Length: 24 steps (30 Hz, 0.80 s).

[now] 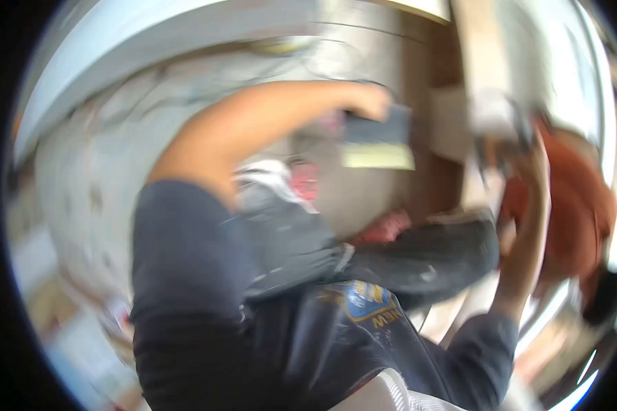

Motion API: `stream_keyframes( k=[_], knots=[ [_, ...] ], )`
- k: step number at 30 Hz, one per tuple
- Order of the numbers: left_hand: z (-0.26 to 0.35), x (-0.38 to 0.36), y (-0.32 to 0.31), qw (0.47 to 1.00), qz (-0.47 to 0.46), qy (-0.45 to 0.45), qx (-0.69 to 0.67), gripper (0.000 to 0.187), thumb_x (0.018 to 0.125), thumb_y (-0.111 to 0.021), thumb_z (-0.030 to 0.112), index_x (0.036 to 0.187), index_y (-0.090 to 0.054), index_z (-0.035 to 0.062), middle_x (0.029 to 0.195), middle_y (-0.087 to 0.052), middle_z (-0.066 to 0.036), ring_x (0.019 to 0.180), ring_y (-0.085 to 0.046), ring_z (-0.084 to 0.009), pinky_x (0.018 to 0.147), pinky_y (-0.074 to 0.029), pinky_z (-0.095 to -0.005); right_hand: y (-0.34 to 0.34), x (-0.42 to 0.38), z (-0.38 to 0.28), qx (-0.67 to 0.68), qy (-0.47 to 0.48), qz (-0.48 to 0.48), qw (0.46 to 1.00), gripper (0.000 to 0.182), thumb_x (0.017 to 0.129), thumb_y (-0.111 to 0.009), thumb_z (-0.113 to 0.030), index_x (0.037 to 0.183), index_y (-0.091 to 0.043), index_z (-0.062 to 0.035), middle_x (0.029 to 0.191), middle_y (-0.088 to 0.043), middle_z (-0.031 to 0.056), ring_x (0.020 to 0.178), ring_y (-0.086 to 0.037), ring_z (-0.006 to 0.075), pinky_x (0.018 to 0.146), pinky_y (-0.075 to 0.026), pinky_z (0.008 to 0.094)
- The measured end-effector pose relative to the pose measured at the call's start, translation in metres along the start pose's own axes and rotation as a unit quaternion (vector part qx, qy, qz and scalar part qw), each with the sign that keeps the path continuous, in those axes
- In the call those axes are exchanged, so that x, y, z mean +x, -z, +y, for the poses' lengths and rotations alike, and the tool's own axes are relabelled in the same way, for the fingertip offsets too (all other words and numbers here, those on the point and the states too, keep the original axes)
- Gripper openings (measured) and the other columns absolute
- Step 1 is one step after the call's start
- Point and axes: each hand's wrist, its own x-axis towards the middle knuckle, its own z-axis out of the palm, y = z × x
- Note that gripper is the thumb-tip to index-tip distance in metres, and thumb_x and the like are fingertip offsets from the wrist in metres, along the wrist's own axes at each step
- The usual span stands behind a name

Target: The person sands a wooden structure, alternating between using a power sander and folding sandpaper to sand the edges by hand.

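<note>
My left hand is closed at the top edge of a dark grey rectangular block. A pale yellow strip runs along the block's lower side, like a float or sponge pad; blur hides the exact kind. My right hand is at the right, its fingers smeared by motion. It appears closed around a blurred dark object with an orange part. Just above that object shows a whitish round shape. My knees, in dust-marked dark trousers, are bent below the hands.
A person in an orange-brown top is close by on my right. A brown plank-like surface stretches between my hands. Cables trail over the pale, stained floor at left. Red patterned footwear shows by my legs.
</note>
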Motion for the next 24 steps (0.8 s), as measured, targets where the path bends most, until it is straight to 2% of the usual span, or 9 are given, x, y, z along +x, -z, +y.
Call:
stream_keyframes(
  k=[1, 4, 8, 9, 11, 17, 21, 22, 24],
  knots=[
    [0.004, -0.008, 0.008, 0.995, -0.056, 0.035, -0.077, 0.035, 0.082, -0.062, 0.019, 0.114, -0.066, 0.0046, 0.1, -0.07, -0.015, 0.09, -0.067, -0.0246, 0.081, -0.054, -0.0384, 0.011, 0.016, 0.031, -0.077, -0.004, -0.009, 0.997, 0.053, 0.067, -0.077, -0.018, 0.115, -0.061, -0.006, 0.092, -0.067, 0.0099, 0.085, -0.063, 0.0188, 0.077, -0.05, 0.0348],
    [-0.002, -0.002, 0.001, 0.992, -0.052, 0.085, -0.079, 0.044, 0.079, -0.071, 0.018, 0.119, -0.062, 0.0016, 0.105, -0.068, -0.016, 0.093, -0.066, -0.0234, 0.081, -0.051, -0.0352, 0.018, 0.037, 0.057, -0.172, 0.015, 0.068, 0.983, 0.07, 0.057, -0.075, -0.024, 0.123, -0.056, -0.0124, 0.101, -0.067, 0.0202, 0.095, -0.064, 0.0371, 0.083, -0.051, 0.0445],
    [0.011, 0.003, -0.016, 0.977, -0.108, 0.14, -0.116, 0.05, 0.082, -0.071, 0.017, 0.127, -0.057, -0.0011, 0.109, -0.066, -0.017, 0.094, -0.065, -0.0239, 0.083, -0.05, -0.035, 0.008, 0.007, 0.031, -0.2, -0.015, 0.016, 0.98, 0.072, 0.055, -0.076, -0.021, 0.124, -0.054, -0.0117, 0.104, -0.064, 0.0238, 0.099, -0.063, 0.0374, 0.086, -0.052, 0.0434],
    [0.012, 0.006, -0.018, 0.971, -0.127, 0.15, -0.135, 0.051, 0.083, -0.07, 0.017, 0.128, -0.056, -0.0014, 0.109, -0.066, -0.017, 0.094, -0.065, -0.0242, 0.083, -0.05, -0.0351, 0.004, -0.005, 0.029, -0.235, 0.001, -0.002, 0.972, 0.083, 0.055, -0.078, -0.021, 0.131, -0.048, -0.0083, 0.107, -0.06, 0.0188, 0.1, -0.06, 0.0352, 0.09, -0.05, 0.0402],
    [0.007, 0.006, -0.023, 0.972, -0.11, 0.143, -0.152, 0.041, 0.084, -0.069, 0.014, 0.122, -0.059, -0.0005, 0.103, -0.067, -0.014, 0.09, -0.065, -0.0211, 0.08, -0.05, -0.0342, 0.001, -0.031, 0.018, -0.244, -0.001, -0.002, 0.97, 0.084, 0.054, -0.077, -0.02, 0.133, -0.047, -0.0138, 0.11, -0.058, 0.02, 0.104, -0.058, 0.0385, 0.093, -0.049, 0.0422],
    [0.009, 0.029, -0.024, 0.968, -0.127, 0.138, -0.168, 0.019, 0.082, -0.071, 0.015, 0.096, -0.066, 0.0024, 0.084, -0.066, -0.007, 0.079, -0.061, -0.0156, 0.069, -0.048, -0.032, 0.014, -0.046, 0.027, -0.252, -0.123, 0.011, 0.96, 0.083, 0.054, -0.077, -0.021, 0.132, -0.048, -0.0149, 0.111, -0.058, 0.0188, 0.106, -0.058, 0.0365, 0.093, -0.049, 0.0431],
    [0.003, 0.038, -0.023, 0.977, -0.126, 0.134, -0.105, 0.017, 0.08, -0.073, 0.016, 0.089, -0.065, 0.0037, 0.08, -0.064, -0.006, 0.075, -0.059, -0.0143, 0.067, -0.046, -0.0314, 0.017, -0.006, 0.023, -0.281, -0.072, 0.007, 0.957, 0.072, 0.058, -0.075, -0.013, 0.127, -0.054, -0.0151, 0.109, -0.059, 0.0213, 0.103, -0.06, 0.0386, 0.088, -0.052, 0.0442],
    [0.001, 0.039, -0.023, 0.978, -0.13, 0.134, -0.093, 0.017, 0.08, -0.073, 0.017, 0.089, -0.065, 0.0039, 0.08, -0.064, -0.006, 0.074, -0.058, -0.0141, 0.066, -0.046, -0.0312, 0.025, -0.001, -0.011, -0.3, -0.06, -0.002, 0.952, 0.064, 0.064, -0.073, -0.023, 0.119, -0.052, 0.0028, 0.104, -0.061, 0.0274, 0.1, -0.06, 0.0408, 0.085, -0.051, 0.043],
    [0.0, 0.038, -0.022, 0.976, -0.131, 0.139, -0.103, 0.019, 0.082, -0.072, 0.016, 0.094, -0.066, 0.0022, 0.084, -0.066, -0.008, 0.075, -0.061, -0.0163, 0.068, -0.048, -0.0334, 0.021, 0.023, -0.001, -0.3, -0.083, -0.008, 0.95, 0.067, 0.062, -0.073, -0.02, 0.123, -0.051, -0.0009, 0.104, -0.061, 0.0265, 0.1, -0.059, 0.04, 0.084, -0.05, 0.043]
  ],
)
